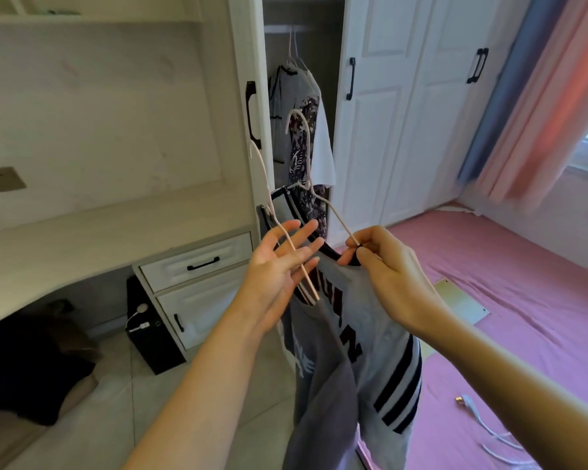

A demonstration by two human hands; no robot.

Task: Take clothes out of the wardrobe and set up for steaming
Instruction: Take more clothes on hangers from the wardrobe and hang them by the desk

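Your left hand (279, 266) is raised palm-up with its fingers spread and relaxed, gripping nothing; the arm of one pale hanger (294, 262) lies across those fingers. Just to its right, your right hand (384, 266) reaches forward from the lower right, thumb and fingertips pinching the arm of a second hanger (323, 198) together with the dark collar of the grey sweatshirt (364, 334), which hangs down between your forearms. Behind, in the open wardrobe (302, 96), more clothes (302, 130) hang on the rail. At right lies the pink bed (523, 283)
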